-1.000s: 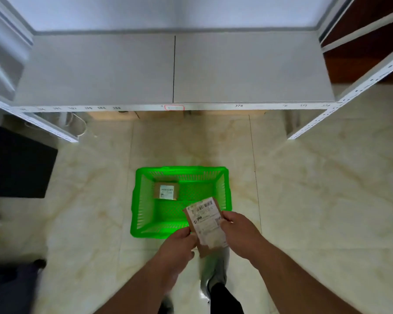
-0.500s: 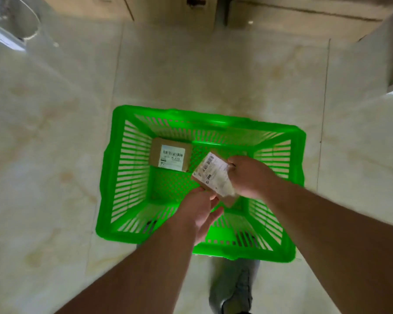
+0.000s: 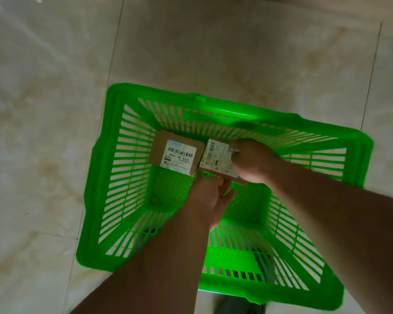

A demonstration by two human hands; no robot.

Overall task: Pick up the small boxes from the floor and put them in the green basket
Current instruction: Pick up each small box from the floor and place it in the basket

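Both hands inside green basket [image 3: 114,168]. Right hand [image 3: 254,162] grips second small box [image 3: 217,158] w/ white label, low near basket's far wall. Left hand [image 3: 210,200] at that box's near edge, fingers loosely curled, can't tell if gripping. First small box [image 3: 176,155], labelled, lies on basket bottom just beside held one, touching or nearly. Basket sits on marble-tile floor [image 3: 43,109].
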